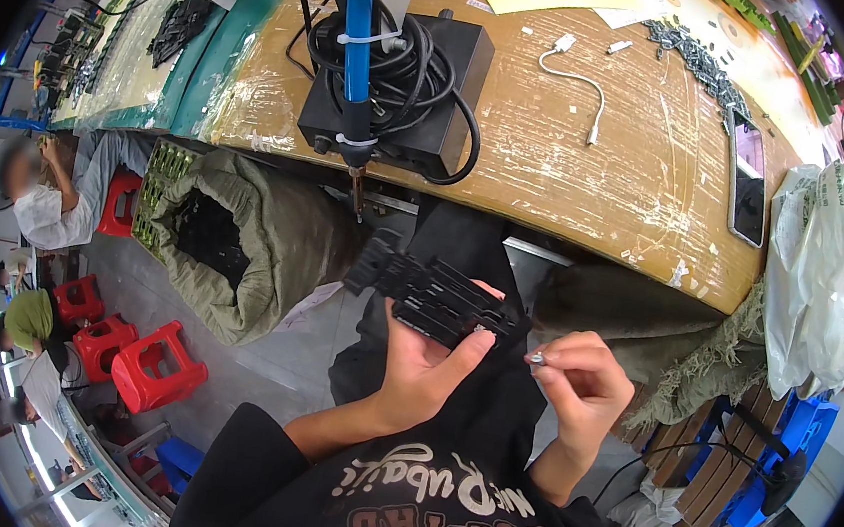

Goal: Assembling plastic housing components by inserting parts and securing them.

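Note:
My left hand (pixel 418 372) is closed around several slotted black plastic parts (pixel 439 300), held together in front of my lap. Its thumb presses on the end nearest my right hand. Between the thumb and fingertips of my right hand (pixel 584 386) is a small shiny metal piece (pixel 536 359), too small to name exactly. The two hands are a short way apart. Just above the black parts, a blue-handled soldering iron (pixel 358 57) points tip down over the table's front edge, strapped with white cable ties.
A black box (pixel 471 52) with coiled cable stands on the film-covered table (pixel 549 184). To the right lie a white cable (pixel 602 99), many small metal parts (pixel 696 62), a phone (pixel 745 206) and a plastic bag (pixel 815 268). A sack (pixel 275 221), red stools (pixel 160 369) and other people are left.

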Available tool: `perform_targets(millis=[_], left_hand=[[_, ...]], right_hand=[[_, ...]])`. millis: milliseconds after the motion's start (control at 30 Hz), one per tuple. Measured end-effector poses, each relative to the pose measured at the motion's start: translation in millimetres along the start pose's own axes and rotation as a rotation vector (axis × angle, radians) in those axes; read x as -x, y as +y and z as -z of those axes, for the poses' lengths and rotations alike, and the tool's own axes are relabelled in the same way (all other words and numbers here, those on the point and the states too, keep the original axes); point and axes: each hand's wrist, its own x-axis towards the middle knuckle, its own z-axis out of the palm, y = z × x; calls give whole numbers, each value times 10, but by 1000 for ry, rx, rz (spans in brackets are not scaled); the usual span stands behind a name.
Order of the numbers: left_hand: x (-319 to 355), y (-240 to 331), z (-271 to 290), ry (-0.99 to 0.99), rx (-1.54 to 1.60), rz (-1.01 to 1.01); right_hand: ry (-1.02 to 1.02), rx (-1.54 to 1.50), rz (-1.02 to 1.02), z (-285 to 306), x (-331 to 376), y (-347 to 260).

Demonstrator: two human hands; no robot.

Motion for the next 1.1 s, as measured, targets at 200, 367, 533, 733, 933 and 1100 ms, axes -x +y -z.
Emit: perform_targets(millis=[200, 367, 533, 733, 933, 1100], left_hand=[[38, 71, 23, 2, 9, -24], [60, 50, 77, -62, -45, -58], [81, 23, 122, -59, 89, -173], [90, -15, 159, -81, 105, -271], [104, -32, 242, -144, 24, -300], [102, -21, 277, -170, 6, -294]], right_hand=[[-115, 276, 146, -119, -115, -14], [-89, 222, 100, -155, -122, -17], [-39, 82, -21, -247, -85, -55], [-30, 271, 174, -308, -64, -58], [-57, 206, 84, -308, -69, -53], [-87, 190, 25, -294, -76, -90]])
